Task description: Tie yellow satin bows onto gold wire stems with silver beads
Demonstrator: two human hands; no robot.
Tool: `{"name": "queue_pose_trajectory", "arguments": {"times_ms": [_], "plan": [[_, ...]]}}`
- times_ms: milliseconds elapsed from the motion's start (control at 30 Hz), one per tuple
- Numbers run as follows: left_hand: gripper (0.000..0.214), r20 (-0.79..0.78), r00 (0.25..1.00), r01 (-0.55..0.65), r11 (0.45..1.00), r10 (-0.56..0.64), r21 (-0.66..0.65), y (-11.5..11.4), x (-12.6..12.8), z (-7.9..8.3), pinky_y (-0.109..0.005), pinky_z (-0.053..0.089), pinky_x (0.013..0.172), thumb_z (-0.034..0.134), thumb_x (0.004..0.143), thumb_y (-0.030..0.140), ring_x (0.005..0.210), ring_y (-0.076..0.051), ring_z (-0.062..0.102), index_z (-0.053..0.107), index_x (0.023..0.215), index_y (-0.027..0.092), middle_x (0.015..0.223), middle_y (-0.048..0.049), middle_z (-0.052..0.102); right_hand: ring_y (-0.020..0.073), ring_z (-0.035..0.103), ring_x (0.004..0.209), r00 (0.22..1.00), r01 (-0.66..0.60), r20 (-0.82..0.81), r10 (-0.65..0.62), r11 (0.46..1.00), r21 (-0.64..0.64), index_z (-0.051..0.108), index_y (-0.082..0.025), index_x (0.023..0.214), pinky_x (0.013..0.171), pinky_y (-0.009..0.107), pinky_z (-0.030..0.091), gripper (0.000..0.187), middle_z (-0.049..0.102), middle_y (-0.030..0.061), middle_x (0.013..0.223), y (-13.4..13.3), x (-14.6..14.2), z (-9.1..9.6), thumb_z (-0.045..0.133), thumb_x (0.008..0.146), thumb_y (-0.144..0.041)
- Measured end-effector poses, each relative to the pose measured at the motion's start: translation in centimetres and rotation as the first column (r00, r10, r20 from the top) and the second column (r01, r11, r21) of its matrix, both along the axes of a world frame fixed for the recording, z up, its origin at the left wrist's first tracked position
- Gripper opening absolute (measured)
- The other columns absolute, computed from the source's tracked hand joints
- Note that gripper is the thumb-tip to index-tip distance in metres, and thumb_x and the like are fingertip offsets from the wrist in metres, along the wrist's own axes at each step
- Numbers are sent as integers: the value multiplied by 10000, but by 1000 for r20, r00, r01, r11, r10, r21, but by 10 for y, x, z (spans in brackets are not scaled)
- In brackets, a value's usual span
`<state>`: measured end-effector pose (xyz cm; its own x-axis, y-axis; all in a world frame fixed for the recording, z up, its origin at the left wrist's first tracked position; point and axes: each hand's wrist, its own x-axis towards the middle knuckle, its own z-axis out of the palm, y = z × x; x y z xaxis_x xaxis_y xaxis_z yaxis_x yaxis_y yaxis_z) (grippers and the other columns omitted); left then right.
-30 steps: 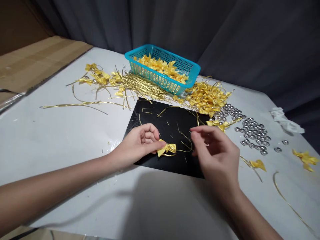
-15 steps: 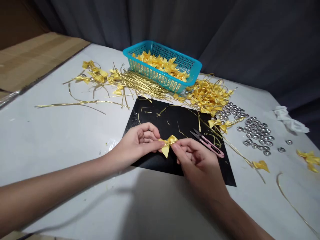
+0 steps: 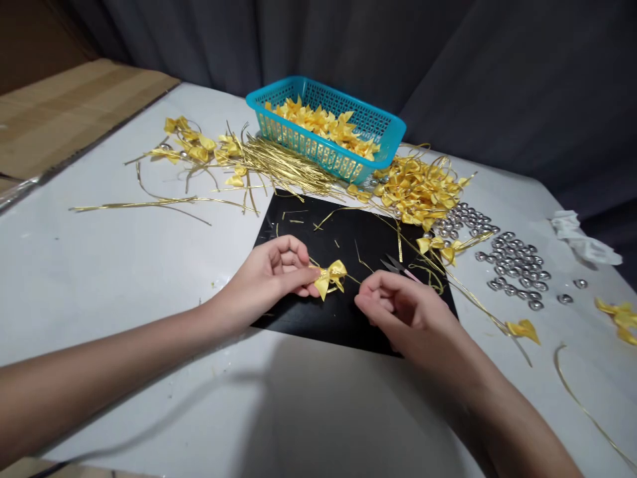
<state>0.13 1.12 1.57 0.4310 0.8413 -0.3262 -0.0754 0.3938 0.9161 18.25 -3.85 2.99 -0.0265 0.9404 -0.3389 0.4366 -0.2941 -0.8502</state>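
Observation:
My left hand (image 3: 286,271) pinches one side of a yellow ribbon bow (image 3: 331,275) between thumb and fingers, above the black mat (image 3: 318,318). Out of the bow a thin gold cord (image 3: 353,279) runs to the right. The fingertips of my right hand (image 3: 398,302) are closed on the far end of that cord, apart from the bow. Partly covered by my right hand, pink thread snips (image 3: 398,265) lie on the mat, their dark blades showing. Cut gold bits are scattered around on the mat.
Behind the mat stands a turquoise basket (image 3: 326,139) with many yellow bows. A bundle of gold cords (image 3: 288,166) lies before it. To the right are a heap of yellow bows (image 3: 418,189), silver beads (image 3: 520,262) and a crumpled white piece (image 3: 584,239).
My right hand has let go of the bow's side and moved right, drawing the cord out. The bow stays in my left hand, its loops now more exposed.

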Motion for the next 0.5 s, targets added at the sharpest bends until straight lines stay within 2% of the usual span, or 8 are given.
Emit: {"name": "queue_pose_trajectory", "arguments": {"times_ms": [133,233,367,433,500], "plan": [[208,57,996,75,997,-75,2,2,-1,-3,-109,443,518,652,754,89,539,-46,605,456,761,158,562,65,631,35,339,400,989,79,-120,-87,994,-75,576,-170,813,336,167,299,273,464,-38,629,1,-1,-2,590,747,-435],[189,98,985,141,990,-142,19,2,-1,-4,-107,433,511,636,763,88,534,-43,602,462,776,159,571,54,649,28,335,382,974,28,-215,-67,983,-181,589,-168,886,340,165,294,338,442,-58,591,0,-3,-2,635,716,-455],[179,82,984,160,987,-161,15,2,-1,-3,-112,429,510,628,759,79,525,-44,598,468,767,159,563,55,643,24,297,372,941,-38,-334,-54,964,-263,589,-161,904,362,171,254,336,402,-82,524,0,-5,-3,641,725,-440],[187,57,985,162,987,-162,17,1,0,-2,-121,437,518,633,754,76,529,-52,604,467,763,161,558,53,643,27,286,379,952,-6,-299,-65,973,-231,593,-165,866,366,183,217,294,413,-76,530,0,-6,-4,646,722,-415],[209,32,988,150,989,-150,16,0,0,-1,-130,447,530,636,749,69,531,-58,611,452,738,165,544,51,645,33,286,410,986,68,-148,-78,995,-72,593,-163,744,392,198,194,203,409,-65,529,0,-8,-5,660,708,-352]]}}
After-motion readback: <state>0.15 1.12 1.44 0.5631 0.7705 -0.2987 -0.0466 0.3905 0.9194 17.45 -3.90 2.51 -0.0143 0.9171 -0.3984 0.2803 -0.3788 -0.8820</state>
